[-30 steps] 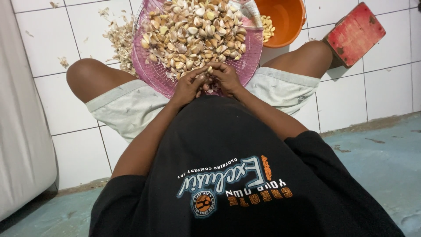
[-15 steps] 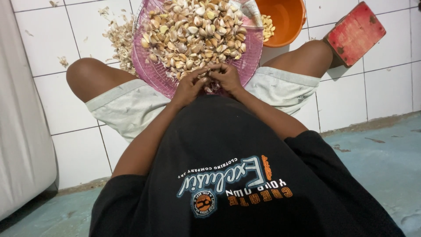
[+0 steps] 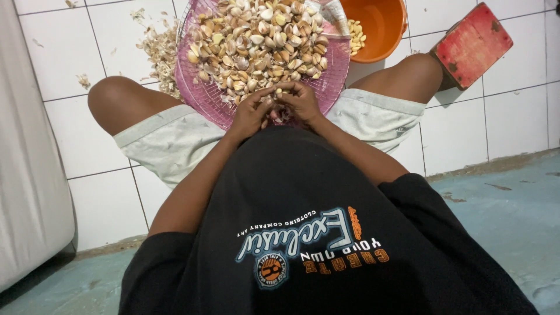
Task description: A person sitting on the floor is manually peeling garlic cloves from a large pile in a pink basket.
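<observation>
A pink mesh basket (image 3: 335,81) heaped with garlic cloves (image 3: 256,41) rests between my knees on the white tiled floor. My left hand (image 3: 251,112) and my right hand (image 3: 300,102) meet at the basket's near rim, fingertips pinched together on a garlic clove (image 3: 279,93). The clove is mostly hidden by my fingers. An orange bowl (image 3: 382,26) with a few peeled cloves (image 3: 356,36) stands just beyond the basket on the right.
Loose garlic skins (image 3: 157,52) lie on the tiles left of the basket. A red block (image 3: 472,44) sits by my right knee. A white surface (image 3: 29,175) runs along the left edge. The tiles end at a blue-grey floor (image 3: 507,198).
Both hands have stayed at the basket's near rim, with only small finger movements on the clove. The view has shifted slightly.
</observation>
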